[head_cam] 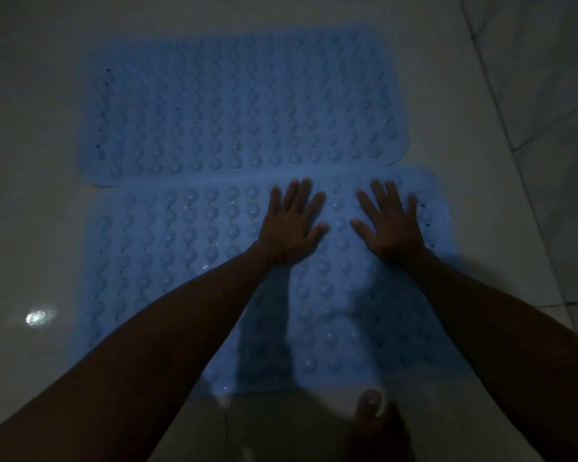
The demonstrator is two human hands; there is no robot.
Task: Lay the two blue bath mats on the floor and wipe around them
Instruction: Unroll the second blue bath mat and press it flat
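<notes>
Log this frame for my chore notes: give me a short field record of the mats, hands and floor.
far mat: flat on the floor, bumpy side up
near mat: flat, its far edge meeting the far mat
left hand: spread, palm down on the near mat
right hand: spread, palm down on the near mat
floor: pale tiles, glossy
wiping cloth: none in view
lighting: dim

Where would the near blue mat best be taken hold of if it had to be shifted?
Probably at the near mat's left short edge, coming in from the left over bare floor. That edge lies free and in view. The far long edge meets the far mat, and the left hand and right hand lie flat on the right part.
</notes>
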